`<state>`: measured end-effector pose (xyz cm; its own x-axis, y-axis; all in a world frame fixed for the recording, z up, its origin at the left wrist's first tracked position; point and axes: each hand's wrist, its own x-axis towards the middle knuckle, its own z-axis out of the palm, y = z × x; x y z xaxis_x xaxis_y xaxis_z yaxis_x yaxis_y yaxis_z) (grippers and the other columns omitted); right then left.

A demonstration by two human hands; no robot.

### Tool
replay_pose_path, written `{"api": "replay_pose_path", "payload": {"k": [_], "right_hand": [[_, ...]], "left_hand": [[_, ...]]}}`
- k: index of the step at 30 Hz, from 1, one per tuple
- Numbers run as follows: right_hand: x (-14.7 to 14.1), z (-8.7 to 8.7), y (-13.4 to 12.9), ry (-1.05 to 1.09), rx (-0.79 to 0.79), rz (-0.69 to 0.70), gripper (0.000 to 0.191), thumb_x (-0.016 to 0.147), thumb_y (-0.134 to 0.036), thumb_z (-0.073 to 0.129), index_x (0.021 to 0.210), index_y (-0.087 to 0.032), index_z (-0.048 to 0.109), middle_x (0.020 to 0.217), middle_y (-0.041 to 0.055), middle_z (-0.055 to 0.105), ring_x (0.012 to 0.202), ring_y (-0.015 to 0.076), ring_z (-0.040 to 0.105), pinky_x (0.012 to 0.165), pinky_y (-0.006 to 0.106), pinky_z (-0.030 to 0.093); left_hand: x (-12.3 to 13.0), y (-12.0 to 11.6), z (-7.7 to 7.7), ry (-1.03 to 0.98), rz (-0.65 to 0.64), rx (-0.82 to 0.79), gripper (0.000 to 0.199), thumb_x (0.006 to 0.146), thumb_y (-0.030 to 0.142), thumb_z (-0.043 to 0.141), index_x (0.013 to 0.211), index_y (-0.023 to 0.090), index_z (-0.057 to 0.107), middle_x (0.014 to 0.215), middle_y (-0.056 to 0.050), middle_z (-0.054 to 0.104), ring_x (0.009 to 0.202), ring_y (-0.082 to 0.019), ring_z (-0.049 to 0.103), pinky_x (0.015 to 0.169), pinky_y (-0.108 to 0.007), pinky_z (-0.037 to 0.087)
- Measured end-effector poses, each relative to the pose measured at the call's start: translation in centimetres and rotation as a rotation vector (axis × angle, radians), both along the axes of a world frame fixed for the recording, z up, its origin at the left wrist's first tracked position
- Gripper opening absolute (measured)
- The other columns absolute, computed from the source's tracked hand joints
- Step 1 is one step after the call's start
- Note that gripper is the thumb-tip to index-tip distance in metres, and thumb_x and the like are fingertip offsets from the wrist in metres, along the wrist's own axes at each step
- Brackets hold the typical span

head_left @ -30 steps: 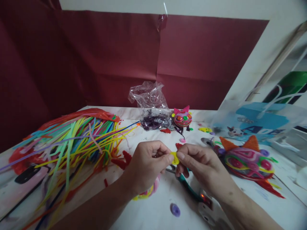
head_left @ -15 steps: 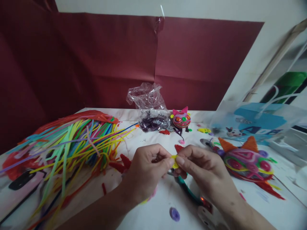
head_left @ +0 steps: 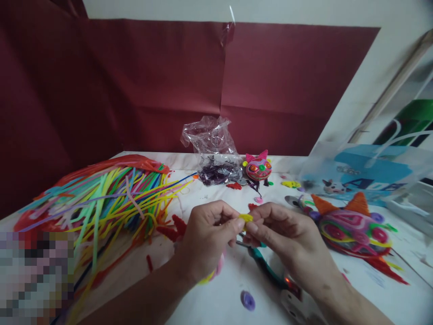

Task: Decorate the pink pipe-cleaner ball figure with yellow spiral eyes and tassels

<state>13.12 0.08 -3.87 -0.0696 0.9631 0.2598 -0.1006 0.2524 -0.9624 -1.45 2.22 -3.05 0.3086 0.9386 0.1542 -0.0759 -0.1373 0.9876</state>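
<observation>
"What's that between the hands?"

"A small yellow piece (head_left: 246,218), held just above the table (head_left: 199,201). The left hand (head_left: 208,237) pinches it from one side, thumb against fingers, and the right hand (head_left: 289,237) pinches it from the other."

"Why both at once?"

"It's tiny, so I'd guess only fingertips can manage it, and each pinch steadies the other."

"And that green-handled tool (head_left: 265,265)?"

"It lies below the right hand, partly covered by it; handy there, I suppose. The purple coil (head_left: 248,300) sits nearer the person, apart from both hands."

"Something's under the left wrist, too."

"Pink and yellow, mostly hidden; I can't tell what."

"The pipe cleaners (head_left: 111,198) are heaped well to the left."

"Probably so they don't crowd the hands. The orange-eared cat face (head_left: 355,231) lies over on the right, perhaps to stay in sight."
</observation>
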Motion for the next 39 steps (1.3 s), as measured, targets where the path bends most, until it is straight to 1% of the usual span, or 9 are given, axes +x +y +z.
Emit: {"api": "replay_pose_path", "payload": {"k": [4, 10, 14, 21, 25, 29, 33, 37, 39], "right_hand": [[0.1, 0.3, 0.1, -0.009, -0.017, 0.017, 0.024, 0.068, -0.037, 0.077, 0.068, -0.017, 0.063, 0.059, 0.0, 0.061, 0.055, 0.0122, 0.056, 0.053, 0.023, 0.047], [0.9, 0.7, 0.2, -0.101, -0.057, 0.113, 0.028, 0.076, -0.042, 0.069, 0.069, -0.015, 0.063, 0.059, 0.0026, 0.063, 0.053, 0.0119, 0.055, 0.053, 0.023, 0.044], [0.9, 0.0, 0.4, 0.012, -0.084, 0.16, 0.022, 0.079, -0.036, 0.067, 0.071, -0.016, 0.063, 0.059, 0.0018, 0.064, 0.053, 0.0111, 0.055, 0.054, 0.022, 0.043], [-0.3, -0.9, 0.8, 0.209, -0.05, 0.094, 0.019, 0.075, -0.033, 0.072, 0.071, -0.016, 0.065, 0.06, 0.0011, 0.065, 0.054, 0.0108, 0.059, 0.053, 0.02, 0.046], [-0.2, -0.5, 0.8, 0.233, -0.136, 0.146, 0.02, 0.074, -0.032, 0.074, 0.073, -0.015, 0.065, 0.063, 0.0014, 0.067, 0.053, 0.0091, 0.06, 0.055, 0.019, 0.048], [0.0, -0.3, 0.8, 0.342, -0.275, 0.262, 0.021, 0.073, -0.031, 0.075, 0.07, -0.015, 0.062, 0.06, 0.0004, 0.066, 0.048, 0.0086, 0.06, 0.054, 0.019, 0.05], [-0.2, -0.5, 0.8, 0.369, -0.282, 0.26, 0.022, 0.069, -0.029, 0.078, 0.068, -0.015, 0.062, 0.059, 0.0, 0.066, 0.047, 0.0088, 0.06, 0.055, 0.02, 0.051], [-0.3, -0.4, 0.9, 0.355, -0.275, 0.255, 0.022, 0.069, -0.03, 0.078, 0.069, -0.015, 0.062, 0.061, -0.0002, 0.067, 0.05, 0.0087, 0.062, 0.056, 0.019, 0.05], [0.2, 0.0, 1.0, 0.319, -0.259, 0.264, 0.023, 0.068, -0.033, 0.078, 0.072, -0.015, 0.064, 0.063, 0.0011, 0.068, 0.051, 0.0101, 0.063, 0.056, 0.02, 0.05]], "left_hand": [[0.2, 0.1, -0.3, -0.048, -0.003, -0.051, 0.018, 0.068, 0.029, 0.062, 0.058, 0.015, 0.056, 0.043, 0.002, 0.054, 0.037, -0.008, 0.047, 0.039, -0.02, 0.034], [-0.3, 0.0, 0.6, 0.04, -0.067, -0.031, 0.01, 0.069, 0.019, 0.06, 0.06, 0.015, 0.059, 0.046, 0.003, 0.057, 0.041, -0.007, 0.048, 0.041, -0.019, 0.035], [-0.1, -0.2, 0.8, -0.018, -0.081, -0.015, 0.011, 0.07, 0.016, 0.057, 0.058, 0.015, 0.058, 0.047, 0.003, 0.059, 0.042, -0.007, 0.048, 0.042, -0.018, 0.036], [0.0, 0.4, 0.0, 0.002, 0.016, 0.008, 0.012, 0.072, 0.02, 0.059, 0.061, 0.015, 0.058, 0.049, 0.003, 0.059, 0.046, -0.008, 0.05, 0.047, -0.02, 0.039], [-0.1, 0.3, 0.3, 0.03, 0.061, 0.042, 0.013, 0.07, 0.018, 0.059, 0.058, 0.016, 0.058, 0.045, 0.004, 0.055, 0.04, -0.006, 0.044, 0.04, -0.017, 0.033], [0.2, 0.0, 0.2, -0.05, 0.004, 0.098, 0.013, 0.072, 0.016, 0.055, 0.059, 0.017, 0.058, 0.043, 0.007, 0.054, 0.029, -0.003, 0.035, 0.031, -0.017, 0.022], [0.4, -0.1, -0.3, -0.079, -0.015, 0.14, 0.014, 0.074, 0.014, 0.054, 0.06, 0.017, 0.058, 0.047, 0.006, 0.057, 0.029, -0.002, 0.033, 0.028, -0.017, 0.018], [0.2, -0.1, -0.3, -0.054, 0.021, 0.136, 0.014, 0.074, 0.015, 0.054, 0.061, 0.017, 0.058, 0.046, 0.007, 0.055, 0.03, -0.002, 0.031, 0.031, -0.017, 0.022], [-0.1, -0.1, 0.0, 0.011, 0.069, 0.156, 0.013, 0.074, 0.015, 0.057, 0.061, 0.017, 0.06, 0.048, 0.006, 0.056, 0.035, -0.003, 0.038, 0.036, -0.017, 0.029]]}}
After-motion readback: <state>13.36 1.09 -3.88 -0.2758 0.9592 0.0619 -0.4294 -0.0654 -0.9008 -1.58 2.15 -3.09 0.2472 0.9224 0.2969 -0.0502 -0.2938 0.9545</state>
